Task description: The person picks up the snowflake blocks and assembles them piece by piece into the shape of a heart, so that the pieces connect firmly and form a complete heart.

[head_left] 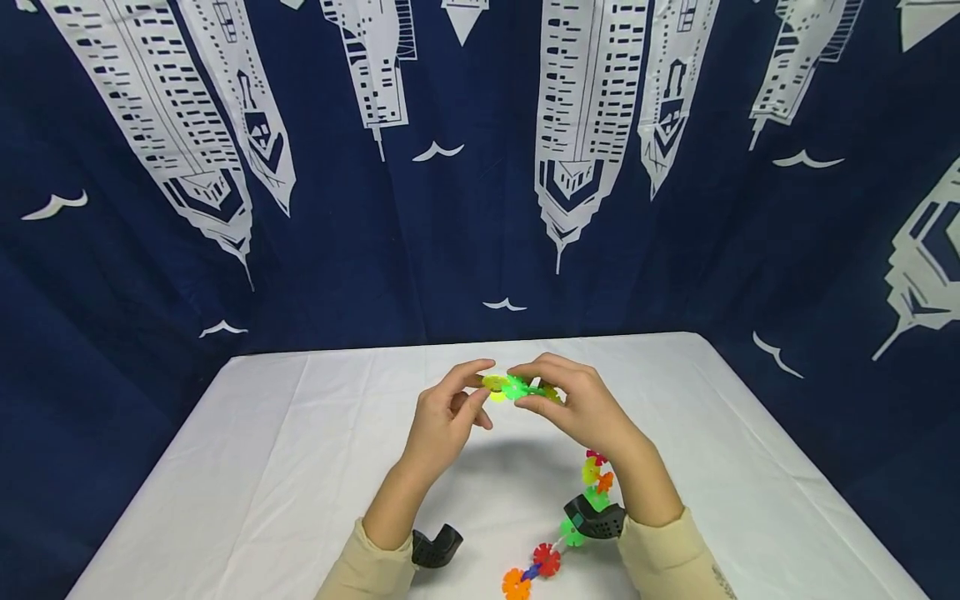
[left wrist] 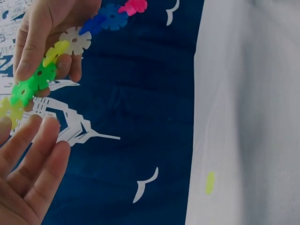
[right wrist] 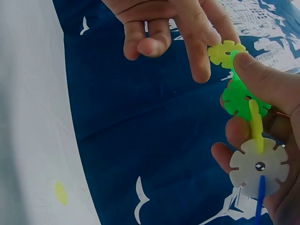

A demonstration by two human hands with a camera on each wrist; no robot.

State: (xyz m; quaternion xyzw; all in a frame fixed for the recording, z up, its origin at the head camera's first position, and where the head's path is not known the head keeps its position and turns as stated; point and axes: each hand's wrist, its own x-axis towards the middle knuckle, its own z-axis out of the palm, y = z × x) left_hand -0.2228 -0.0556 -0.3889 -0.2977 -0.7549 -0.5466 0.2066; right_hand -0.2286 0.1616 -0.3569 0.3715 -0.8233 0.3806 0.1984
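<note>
Both hands are raised over the far half of the table, around a chain of plastic flower-shaped linking discs. My left hand (head_left: 442, 421) pinches the yellow disc (right wrist: 222, 54) at the chain's end between thumb and index finger, its other fingers loosely bent. My right hand (head_left: 577, 400) grips the chain just beside it, thumb on the green discs (left wrist: 40, 79). Past them follow a yellow disc (right wrist: 256, 124), a whitish disc (right wrist: 248, 161), a blue disc (left wrist: 115, 18) and a pink disc (left wrist: 133, 6). Part of the chain is hidden behind the right hand.
More linked discs hang or lie near the right forearm, among them a red disc (head_left: 547, 560) and an orange disc (head_left: 516, 585). A single yellow piece (left wrist: 210, 183) lies on the white tablecloth (head_left: 300, 467). A dark blue printed curtain (head_left: 450, 250) stands behind the table.
</note>
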